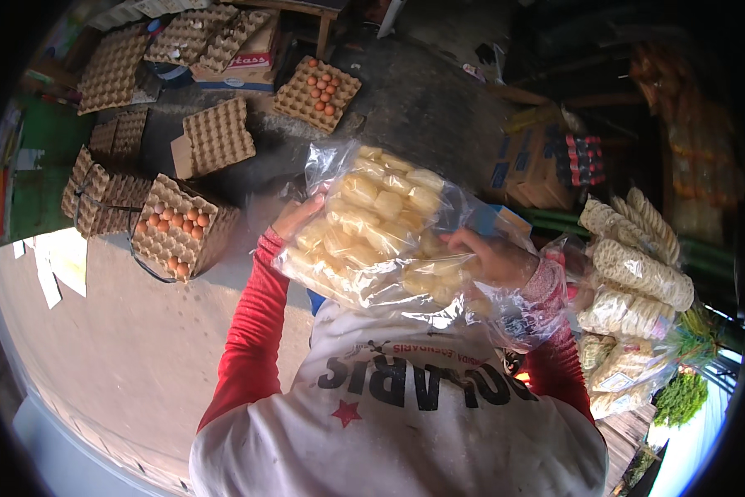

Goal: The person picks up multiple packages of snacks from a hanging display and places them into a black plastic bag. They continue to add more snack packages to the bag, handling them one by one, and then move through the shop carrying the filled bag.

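A large clear plastic bag (372, 224) of pale yellow, rounded puffed snacks is held up in front of my chest. Its left edge is gripped by my left hand (299, 215), whose fingers partly pass behind the plastic. On the other side, my right hand (503, 261) is closed on the bag's loose right part, with the index finger lying along the plastic. More crumpled clear film (517, 311) hangs below the right wrist. The right hand's lower fingers are partly hidden by shiny plastic.
Left are stacked egg trays (186, 236), some holding brown eggs. Another tray (317, 94) with eggs lies beyond on the dark floor, near a cardboard box (252, 58). Bagged pale crackers (642, 269) hang close on my right. Cartons (526, 161) and dark bottles (584, 160) stand behind them.
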A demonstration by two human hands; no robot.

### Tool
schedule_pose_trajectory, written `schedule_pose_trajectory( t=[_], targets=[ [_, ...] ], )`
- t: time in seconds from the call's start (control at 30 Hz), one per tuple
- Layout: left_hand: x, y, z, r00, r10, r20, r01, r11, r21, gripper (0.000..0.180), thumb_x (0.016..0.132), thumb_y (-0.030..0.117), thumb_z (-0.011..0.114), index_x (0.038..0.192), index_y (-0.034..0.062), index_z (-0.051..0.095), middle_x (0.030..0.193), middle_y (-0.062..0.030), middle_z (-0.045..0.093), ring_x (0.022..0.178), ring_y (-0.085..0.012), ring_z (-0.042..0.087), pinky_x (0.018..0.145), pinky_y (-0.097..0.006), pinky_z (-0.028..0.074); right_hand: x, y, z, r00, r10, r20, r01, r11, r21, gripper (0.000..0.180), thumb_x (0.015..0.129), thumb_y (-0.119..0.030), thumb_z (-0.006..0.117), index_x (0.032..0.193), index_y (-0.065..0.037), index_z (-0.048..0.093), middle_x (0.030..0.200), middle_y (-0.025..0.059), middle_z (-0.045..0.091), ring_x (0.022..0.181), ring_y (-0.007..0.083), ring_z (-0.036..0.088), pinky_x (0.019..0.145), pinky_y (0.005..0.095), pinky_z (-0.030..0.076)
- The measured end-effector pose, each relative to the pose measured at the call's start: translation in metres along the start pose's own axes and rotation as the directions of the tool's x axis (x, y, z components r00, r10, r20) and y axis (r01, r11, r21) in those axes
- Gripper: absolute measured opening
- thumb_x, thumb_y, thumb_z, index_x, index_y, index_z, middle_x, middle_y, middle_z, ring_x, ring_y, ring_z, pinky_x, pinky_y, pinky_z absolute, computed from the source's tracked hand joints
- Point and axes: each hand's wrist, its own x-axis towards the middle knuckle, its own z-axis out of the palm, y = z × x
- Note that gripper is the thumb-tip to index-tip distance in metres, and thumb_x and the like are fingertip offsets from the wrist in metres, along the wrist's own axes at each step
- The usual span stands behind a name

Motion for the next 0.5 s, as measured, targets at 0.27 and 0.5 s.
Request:
schedule_pose_trajectory(
  t=[0.27,0.5],
  targets=[
    [0.001,0.011,-0.004,0.998,-0.003,-0.062,0.016,0.979,0.201,0.056,0.093,0.028,0.065,0.136,-0.0037,0.05,0.128,-0.0093,0.059,0.113,-0.0149,0.057,0.098,-0.03,0.046,0.01,0.002,-0.003,0.988,-0.151,0.03,0.153,0.987,-0.056,0.087,0.071,-0.023,0.081,0.142,-0.003,0.035,0.132,0.018,0.052,0.12,0.0295,0.054,0.102,0.0369,0.042],
    [0.007,0.015,-0.003,0.999,0.017,-0.033,-0.011,0.982,0.189,0.055,0.092,0.026,0.065,0.137,-0.0015,0.05,0.128,-0.0099,0.059,0.114,-0.0166,0.058,0.099,-0.031,0.046,0.002,0.008,-0.003,0.992,-0.075,-0.099,0.105,0.935,0.34,0.082,0.079,-0.027,0.075,0.144,-0.003,0.033,0.142,0.0183,0.045,0.135,0.0306,0.042,0.111,0.039,0.032]
  ],
)
